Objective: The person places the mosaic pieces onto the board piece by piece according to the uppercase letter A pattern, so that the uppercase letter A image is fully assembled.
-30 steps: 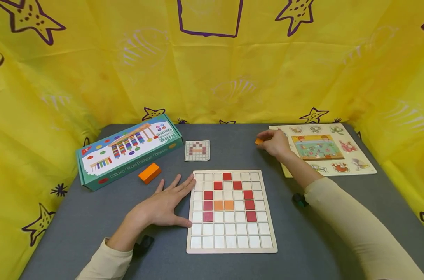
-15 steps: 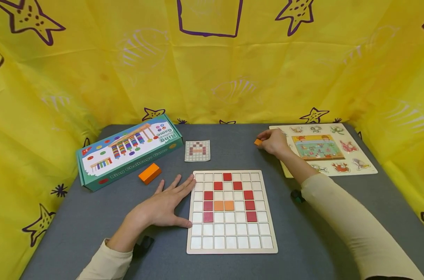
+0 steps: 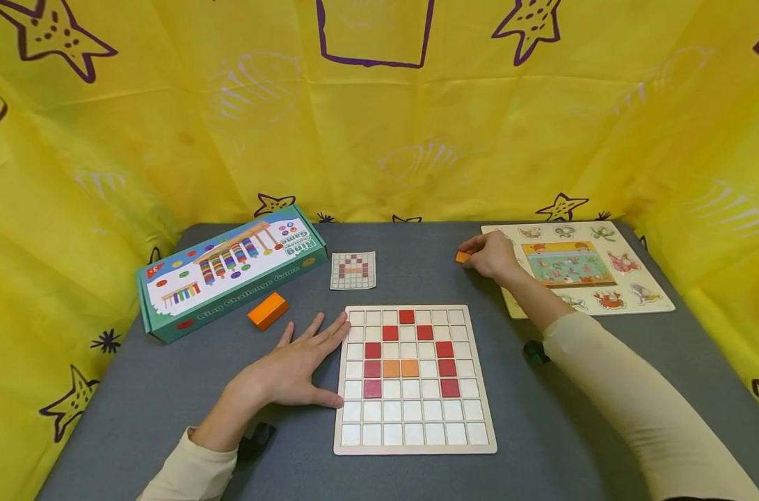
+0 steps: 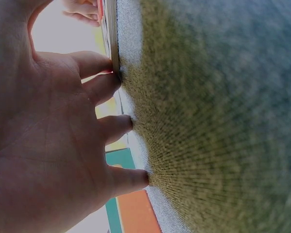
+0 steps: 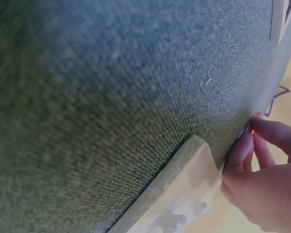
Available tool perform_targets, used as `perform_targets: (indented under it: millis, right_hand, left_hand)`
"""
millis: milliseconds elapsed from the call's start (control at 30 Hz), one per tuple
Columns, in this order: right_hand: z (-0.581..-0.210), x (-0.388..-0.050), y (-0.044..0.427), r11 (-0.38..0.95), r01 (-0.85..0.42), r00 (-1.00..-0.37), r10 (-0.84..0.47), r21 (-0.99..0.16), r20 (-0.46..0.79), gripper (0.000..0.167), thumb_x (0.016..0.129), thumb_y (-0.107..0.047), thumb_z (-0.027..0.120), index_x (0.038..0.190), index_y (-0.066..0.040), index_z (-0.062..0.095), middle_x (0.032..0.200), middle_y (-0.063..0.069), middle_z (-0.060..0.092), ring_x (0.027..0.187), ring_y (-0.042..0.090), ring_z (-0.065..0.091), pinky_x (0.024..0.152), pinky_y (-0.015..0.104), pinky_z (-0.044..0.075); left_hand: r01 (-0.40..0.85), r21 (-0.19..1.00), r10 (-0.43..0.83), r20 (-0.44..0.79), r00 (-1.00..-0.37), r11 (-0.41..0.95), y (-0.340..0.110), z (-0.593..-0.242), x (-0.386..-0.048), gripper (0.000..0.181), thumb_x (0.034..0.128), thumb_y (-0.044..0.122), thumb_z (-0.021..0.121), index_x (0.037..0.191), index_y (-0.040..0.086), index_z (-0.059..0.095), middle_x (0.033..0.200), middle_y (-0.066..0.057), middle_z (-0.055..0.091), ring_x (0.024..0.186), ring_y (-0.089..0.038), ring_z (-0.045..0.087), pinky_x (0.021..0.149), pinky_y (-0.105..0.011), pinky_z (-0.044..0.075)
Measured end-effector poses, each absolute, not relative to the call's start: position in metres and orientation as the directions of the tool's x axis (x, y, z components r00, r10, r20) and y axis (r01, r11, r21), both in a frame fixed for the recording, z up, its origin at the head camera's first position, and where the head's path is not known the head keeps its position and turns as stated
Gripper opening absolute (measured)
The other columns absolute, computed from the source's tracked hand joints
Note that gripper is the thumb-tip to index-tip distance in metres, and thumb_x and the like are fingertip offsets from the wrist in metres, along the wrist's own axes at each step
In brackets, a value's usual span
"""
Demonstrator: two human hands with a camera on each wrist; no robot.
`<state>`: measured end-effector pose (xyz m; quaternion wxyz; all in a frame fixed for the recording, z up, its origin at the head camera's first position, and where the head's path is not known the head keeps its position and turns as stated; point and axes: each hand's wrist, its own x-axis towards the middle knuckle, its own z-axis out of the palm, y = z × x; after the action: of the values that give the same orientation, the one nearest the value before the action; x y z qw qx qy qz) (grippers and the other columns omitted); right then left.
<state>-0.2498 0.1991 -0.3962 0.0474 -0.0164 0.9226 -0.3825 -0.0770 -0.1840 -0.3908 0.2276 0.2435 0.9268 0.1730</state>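
Note:
A wooden grid board [image 3: 493, 445] lies in the middle of the table with white squares, several red tiles forming an arch, and two orange tiles [image 3: 400, 367] side by side inside it. My left hand [image 3: 294, 369] rests with spread, straight fingers, the thumb and a fingertip touching the board's left edge. In the left wrist view its fingertips meet the grey tabletop. Farther back, right of centre, my right hand [image 3: 493, 257] pinches a small orange tile [image 3: 462, 257] close to the table. Its fingers partly hide this piece, and the right wrist view barely shows it.
A small printed pattern card [image 3: 353, 270] lies behind the board. On the left are a green ring game box [image 3: 232, 271] and an orange block [image 3: 268, 310]. A wooden sea-animal puzzle [image 3: 632, 240] lies beside my right hand. Yellow cloth walls the table's back and sides.
The orange tile at my right fingertips has tilted and shifted very slightly. My left hand and the grid board have stayed in place.

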Motion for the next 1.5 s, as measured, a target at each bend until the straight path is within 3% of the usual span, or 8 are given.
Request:
perform_targets:
  millis: [600, 1233, 1500]
  right_hand:
    - [-0.385, -0.228, 0.193, 0.663, -0.002, -0.977, -0.162, -0.749, -0.141, 0.035, 0.085, 0.002, 0.076, 0.12, -0.001, 0.077, 0.118, 0.022, 0.073, 0.101, 0.03, 0.064, 0.076, 0.026, 0.05]
    - [-0.375, -0.185, 0.187, 0.582, -0.02, -0.946, -0.274, -0.813, -0.173, 0.031, 0.084, 0.002, 0.081, 0.114, -0.004, 0.079, 0.101, 0.014, 0.072, 0.091, 0.025, 0.06, 0.069, 0.023, 0.051]
    - [-0.37, -0.162, 0.184, 0.542, -0.098, -0.915, -0.378, -0.835, -0.138, 0.029, 0.084, 0.002, 0.081, 0.113, -0.004, 0.079, 0.099, 0.012, 0.071, 0.089, 0.023, 0.061, 0.071, 0.024, 0.051]
  left_hand:
    - [0.374, 0.425, 0.53, -0.346, -0.775, 0.825, -0.184, -0.393, -0.078, 0.121, 0.0791, 0.066, 0.081, 0.169, 0.024, 0.013, 0.177, 0.004, 0.0, 0.163, -0.039, -0.001, 0.118, -0.08, -0.003]
    - [0.369, 0.426, 0.526, -0.348, -0.776, 0.826, -0.184, -0.393, -0.078, 0.121, 0.079, 0.065, 0.082, 0.169, 0.023, 0.013, 0.177, 0.004, 0.0, 0.163, -0.039, -0.001, 0.118, -0.079, -0.003]
    - [0.374, 0.424, 0.529, -0.345, -0.776, 0.825, -0.184, -0.393, -0.078, 0.121, 0.0787, 0.065, 0.082, 0.169, 0.023, 0.013, 0.177, 0.004, 0.0, 0.163, -0.039, -0.001, 0.118, -0.08, -0.002]
